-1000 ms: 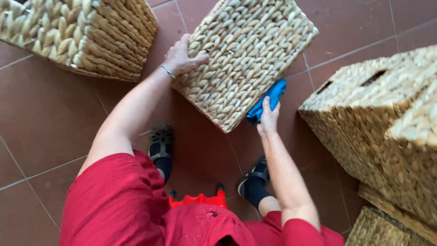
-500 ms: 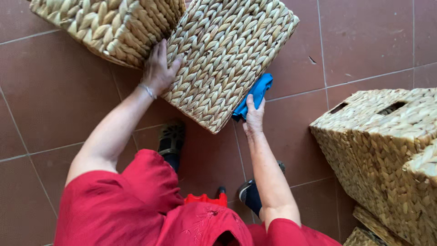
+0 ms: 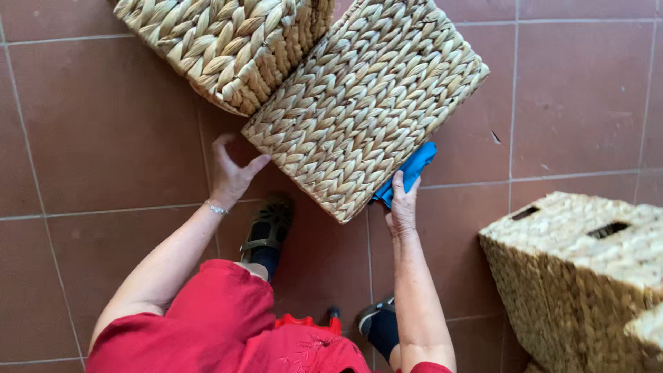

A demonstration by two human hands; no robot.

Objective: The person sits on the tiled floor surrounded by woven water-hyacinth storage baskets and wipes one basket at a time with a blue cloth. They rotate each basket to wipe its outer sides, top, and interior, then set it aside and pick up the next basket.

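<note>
Basket point(image 3: 362, 110) and cloth meet at the person's right hand point(image 3: 402, 211), whose fingers are closed around a folded blue cloth point(image 3: 409, 173) and press it flat against the basket's near right side, so the wad sits between palm and weave where it can rub the woven wall. That grip looks firm but shallow: thumb along the near edge of the cloth, the rest of the fabric poking out toward the far right. The left hand point(image 3: 231, 173) is open, fingers spread, thumb just touching the basket's near left edge; it holds nothing and seems to steady the basket against the push from the other side. The basket itself stands tipped on the floor point(image 3: 103, 138), in the middle of the scene just beyond the person's shoes point(image 3: 266, 231), turned cornerwise so one flat woven face looks up at the camera. A second basket point(image 3: 221, 41) of thicker braid lies at the far left, touching or overlapping the first at its far edge; which one rests on the other cannot be told. More baskets point(image 3: 573, 269) with slot handles stand at the near right, well apart from the hands. Red clothing point(image 3: 214, 331) fills the near edge.
</note>
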